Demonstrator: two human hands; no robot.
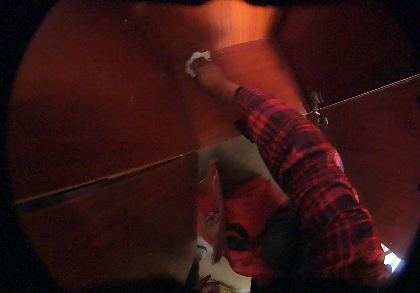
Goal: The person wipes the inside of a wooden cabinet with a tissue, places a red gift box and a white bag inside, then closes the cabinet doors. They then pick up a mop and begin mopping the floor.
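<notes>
My right arm, in a red and black plaid sleeve, reaches from the lower right into a reddish-brown wooden cabinet. Blurred at the far end of the arm, my right hand (pixel 212 75) is closed over a white cloth (pixel 191 64). The cloth lies against the cabinet's inner surface, near where the left side panel (pixel 103 91) meets the bottom board (pixel 221 113). No left hand can be made out for certain; the lower edge of the view is very dark.
A metal hinge (pixel 318 110) joins the right side panel (pixel 353 55) to a door (pixel 375 154). Another wooden panel (pixel 122 227) stands at the lower left. Below the cabinet's front edge are a red item with black markings (pixel 250 263) and a shiny, blurred red object (pixel 210 216).
</notes>
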